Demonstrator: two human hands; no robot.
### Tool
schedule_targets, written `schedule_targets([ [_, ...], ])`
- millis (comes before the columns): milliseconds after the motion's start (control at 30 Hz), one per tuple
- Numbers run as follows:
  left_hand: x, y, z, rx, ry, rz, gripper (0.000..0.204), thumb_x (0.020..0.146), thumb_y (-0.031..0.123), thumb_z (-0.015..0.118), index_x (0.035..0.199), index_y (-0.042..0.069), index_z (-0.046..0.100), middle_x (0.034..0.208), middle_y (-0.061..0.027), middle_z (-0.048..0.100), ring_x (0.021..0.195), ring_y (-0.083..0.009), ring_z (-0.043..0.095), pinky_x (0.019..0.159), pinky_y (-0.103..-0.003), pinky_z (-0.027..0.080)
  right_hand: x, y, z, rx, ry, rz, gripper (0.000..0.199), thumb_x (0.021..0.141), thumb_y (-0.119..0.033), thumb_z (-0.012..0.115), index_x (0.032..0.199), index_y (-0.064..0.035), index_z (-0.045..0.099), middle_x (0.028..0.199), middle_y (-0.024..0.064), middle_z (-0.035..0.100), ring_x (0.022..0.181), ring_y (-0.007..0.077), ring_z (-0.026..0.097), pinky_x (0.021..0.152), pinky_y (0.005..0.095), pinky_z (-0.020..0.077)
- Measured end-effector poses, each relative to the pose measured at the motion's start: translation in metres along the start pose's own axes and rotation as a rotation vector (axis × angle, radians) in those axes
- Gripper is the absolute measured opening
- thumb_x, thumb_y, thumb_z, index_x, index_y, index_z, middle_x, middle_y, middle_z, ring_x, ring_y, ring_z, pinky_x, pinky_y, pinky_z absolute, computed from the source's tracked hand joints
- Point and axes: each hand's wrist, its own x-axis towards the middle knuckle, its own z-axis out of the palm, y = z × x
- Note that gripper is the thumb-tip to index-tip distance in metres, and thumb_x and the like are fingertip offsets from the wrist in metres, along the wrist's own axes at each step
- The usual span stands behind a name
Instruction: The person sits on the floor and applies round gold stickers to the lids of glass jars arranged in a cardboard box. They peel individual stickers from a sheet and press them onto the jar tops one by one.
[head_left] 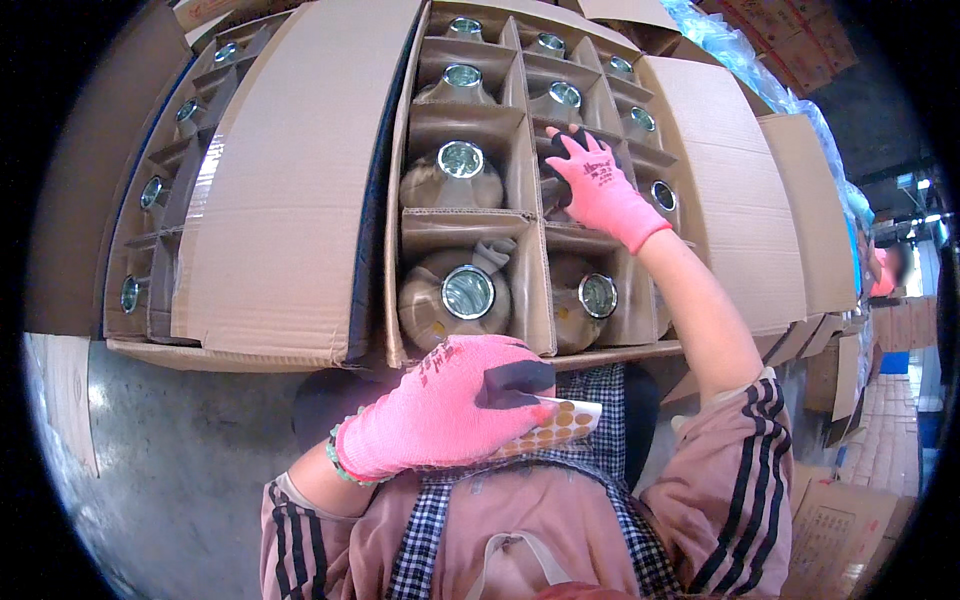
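My left hand [450,405], in a pink glove with dark palm, is closed on a white sheet of round brown stickers [560,424] near my body. My right hand [596,185], gloved alike, reaches into one compartment of the divided carton [537,290]. Its fingers are spread and point down into that compartment; what lies under the palm is mostly hidden. Round-bodied clear glass bottles with shiny rims fill the compartments around it. Nearest to me stand one glass bottle [467,292] with crumpled paper beside its neck and another glass bottle [597,296] tilted to the right.
On the left is a second carton [270,190] with its flap folded over and more glass necks along its far side. The open flap [725,190] of the main carton spreads to the right. Clear plastic wrap [735,60] lies behind. A person [885,270] is far right.
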Motion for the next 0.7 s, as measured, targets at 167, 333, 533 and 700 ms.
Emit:
schedule_targets([
  [167, -0.002, -0.004, 0.002, -0.029, 0.157, -0.016, 0.014, 0.071, 0.006, 0.065, 0.080, -0.002, 0.060, 0.074, -0.0064, 0.055, 0.068, -0.0099, 0.051, 0.059, -0.023, 0.041, -0.037, -0.031, -0.079, 0.859, 0.349, 0.276, 0.032, 0.066, -0.017, 0.070, 0.093, -0.0039, 0.058, 0.106, 0.0124, 0.056, 0.099, 0.0286, 0.053, 0.087, 0.0367, 0.0407],
  [333, 0.004, -0.008, 0.007, -0.082, 0.295, -0.062, 0.015, 0.069, 0.004, 0.064, 0.082, -0.003, 0.060, 0.076, -0.0074, 0.056, 0.070, -0.0112, 0.052, 0.062, -0.023, 0.041, -0.098, -0.090, -0.119, 0.990, 0.016, 0.009, 0.023, 0.067, -0.012, 0.070, 0.085, -0.0027, 0.059, 0.084, 0.0116, 0.060, 0.079, 0.0256, 0.058, 0.072, 0.0280, 0.0451],
  [533, 0.009, -0.004, 0.015, 0.269, 0.377, 0.175, 0.019, 0.068, 0.006, 0.067, 0.083, -0.002, 0.058, 0.069, -0.0128, 0.054, 0.059, -0.0261, 0.052, 0.054, -0.029, 0.042, -0.110, -0.091, -0.124, 0.829, 0.056, 0.041, 0.020, 0.062, -0.006, 0.071, 0.079, -0.0024, 0.061, 0.073, 0.0110, 0.059, 0.073, 0.0274, 0.058, 0.064, 0.0312, 0.0470],
  [700, 0.007, -0.010, 0.015, 0.228, 0.348, 0.191, 0.018, 0.069, 0.006, 0.066, 0.083, 0.000, 0.058, 0.067, -0.0127, 0.053, 0.057, -0.0271, 0.051, 0.052, -0.031, 0.042, -0.111, -0.091, -0.118, 0.581, 0.254, -0.260, 0.027, 0.057, -0.003, 0.071, 0.083, -0.0045, 0.062, 0.082, 0.0087, 0.059, 0.078, 0.0261, 0.058, 0.070, 0.0347, 0.0470],
])
